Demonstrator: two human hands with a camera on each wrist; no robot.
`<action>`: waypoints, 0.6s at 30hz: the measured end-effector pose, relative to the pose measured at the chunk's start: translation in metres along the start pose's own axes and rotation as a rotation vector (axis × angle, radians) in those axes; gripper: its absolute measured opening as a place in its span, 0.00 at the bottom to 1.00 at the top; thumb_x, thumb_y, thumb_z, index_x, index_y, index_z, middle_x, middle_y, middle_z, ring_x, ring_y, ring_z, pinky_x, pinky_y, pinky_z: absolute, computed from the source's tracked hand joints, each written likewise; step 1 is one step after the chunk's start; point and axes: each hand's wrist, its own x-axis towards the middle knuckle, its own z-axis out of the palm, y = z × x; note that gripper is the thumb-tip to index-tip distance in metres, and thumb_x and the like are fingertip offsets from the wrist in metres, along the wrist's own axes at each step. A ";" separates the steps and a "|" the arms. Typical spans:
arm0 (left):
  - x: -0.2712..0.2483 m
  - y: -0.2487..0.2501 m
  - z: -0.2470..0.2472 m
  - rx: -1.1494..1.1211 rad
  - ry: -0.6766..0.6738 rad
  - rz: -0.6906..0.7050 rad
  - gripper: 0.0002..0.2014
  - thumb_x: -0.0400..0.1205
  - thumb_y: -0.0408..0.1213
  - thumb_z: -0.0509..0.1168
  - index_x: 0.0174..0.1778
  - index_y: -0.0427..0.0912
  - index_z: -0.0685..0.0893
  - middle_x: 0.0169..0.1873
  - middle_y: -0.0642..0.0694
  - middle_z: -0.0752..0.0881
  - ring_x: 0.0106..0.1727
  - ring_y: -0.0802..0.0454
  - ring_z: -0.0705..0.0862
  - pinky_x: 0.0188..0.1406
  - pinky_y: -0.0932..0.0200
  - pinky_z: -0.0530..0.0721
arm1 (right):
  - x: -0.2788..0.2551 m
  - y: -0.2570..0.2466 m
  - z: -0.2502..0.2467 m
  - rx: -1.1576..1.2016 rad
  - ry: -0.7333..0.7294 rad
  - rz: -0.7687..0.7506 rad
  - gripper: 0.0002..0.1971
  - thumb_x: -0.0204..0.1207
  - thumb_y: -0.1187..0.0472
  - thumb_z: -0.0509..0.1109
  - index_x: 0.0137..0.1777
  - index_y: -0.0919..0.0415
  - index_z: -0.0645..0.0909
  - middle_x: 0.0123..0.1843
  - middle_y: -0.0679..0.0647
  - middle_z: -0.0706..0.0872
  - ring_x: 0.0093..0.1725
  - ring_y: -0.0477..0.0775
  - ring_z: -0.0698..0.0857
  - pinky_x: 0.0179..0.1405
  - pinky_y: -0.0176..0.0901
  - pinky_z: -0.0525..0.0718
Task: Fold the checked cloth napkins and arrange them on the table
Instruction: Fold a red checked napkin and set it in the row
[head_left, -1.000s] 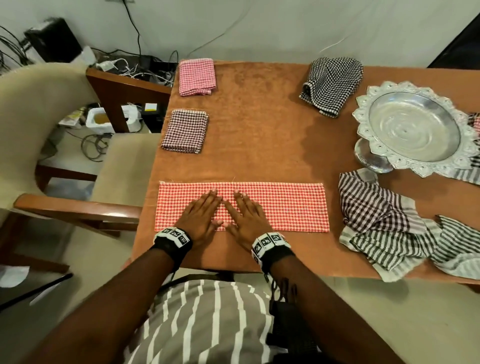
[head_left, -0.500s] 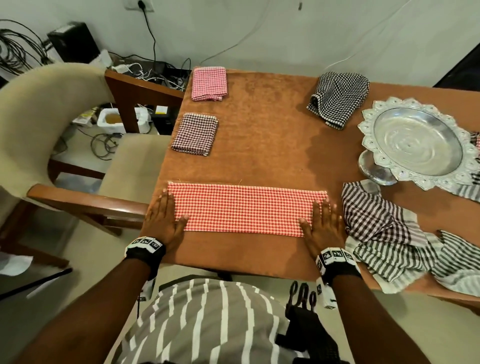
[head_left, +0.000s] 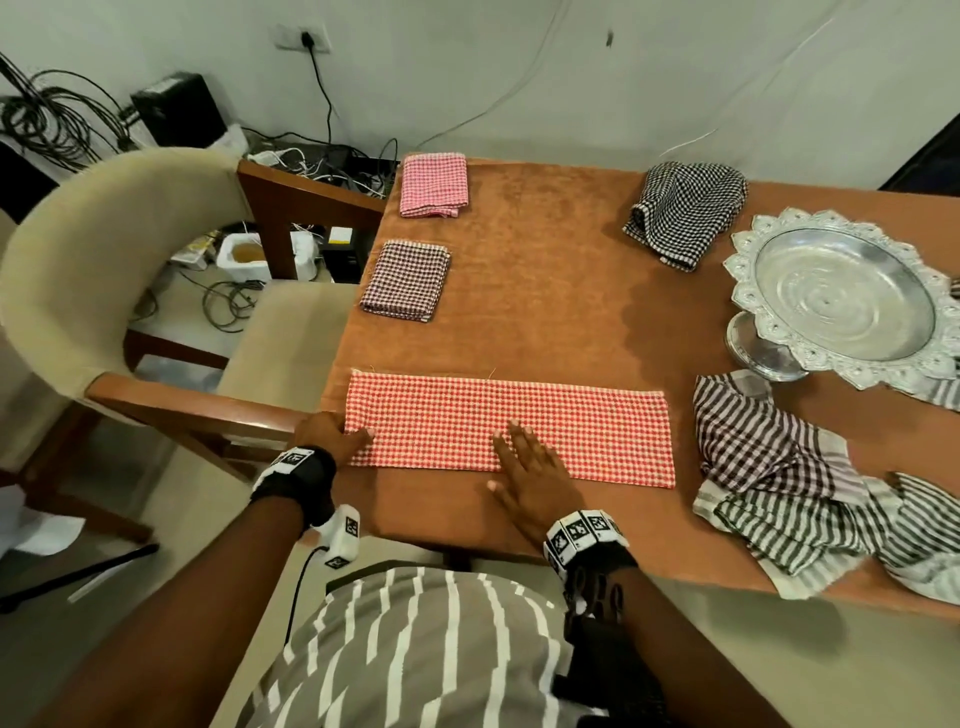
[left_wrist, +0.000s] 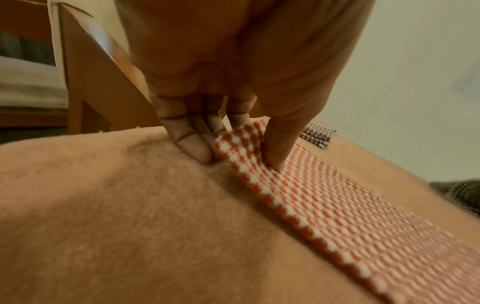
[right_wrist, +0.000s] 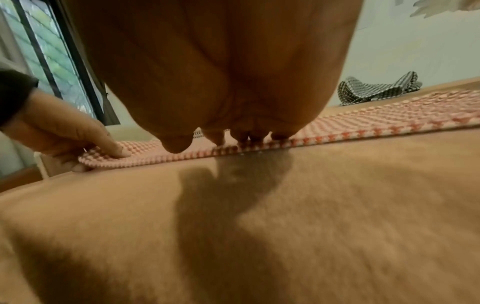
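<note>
Red napkin: the red checked napkin (head_left: 511, 428) lay folded into a long strip across the near part of the table (head_left: 545, 291), flat except at its left end.
My left hand: my left hand (head_left: 327, 434) was at the strip's left end, about 9 o'clock from its middle; my thumb (left_wrist: 279, 148) sat on top of the cloth and my fingers (left_wrist: 192, 144) curled at the edge, pinching that corner so it lifted a little.
My right hand: my right hand (head_left: 530, 467) lay flat with straight fingers on the strip's near edge, close to the middle, holding nothing.
Folded napkins: a pink napkin (head_left: 434, 184) and a dark checked napkin (head_left: 406, 280) sat folded at roughly 11 o'clock from the strip, one behind the other along the table's left edge.
Loose cloths: a black checked cloth (head_left: 683, 215) lay crumpled at 1 o'clock; striped cloths (head_left: 779, 473) were heaped at 3 o'clock, just beside the strip's right end.
Bowl: a silver bowl (head_left: 847, 296) stood at 2 o'clock.
Chair: a chair (head_left: 104, 249) stood at 10 o'clock.
</note>
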 end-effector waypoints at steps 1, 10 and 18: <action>-0.002 0.002 -0.002 -0.061 0.020 -0.001 0.17 0.79 0.51 0.74 0.51 0.40 0.88 0.52 0.36 0.90 0.55 0.35 0.87 0.51 0.51 0.81 | -0.001 -0.003 -0.006 0.053 0.027 0.008 0.35 0.88 0.37 0.47 0.91 0.51 0.44 0.91 0.53 0.41 0.90 0.55 0.43 0.88 0.54 0.44; -0.063 0.098 -0.017 -0.653 -0.341 0.620 0.30 0.72 0.40 0.79 0.66 0.49 0.72 0.54 0.45 0.89 0.57 0.47 0.89 0.58 0.46 0.87 | 0.014 -0.055 -0.080 1.476 0.050 0.040 0.29 0.83 0.41 0.67 0.79 0.57 0.74 0.70 0.57 0.86 0.66 0.57 0.88 0.67 0.57 0.86; -0.066 0.139 0.018 -0.328 -0.283 0.762 0.33 0.81 0.34 0.72 0.80 0.46 0.66 0.66 0.46 0.84 0.61 0.51 0.86 0.63 0.45 0.86 | -0.005 0.048 -0.068 1.063 0.474 0.446 0.16 0.78 0.59 0.76 0.64 0.60 0.86 0.59 0.55 0.91 0.59 0.59 0.90 0.65 0.60 0.86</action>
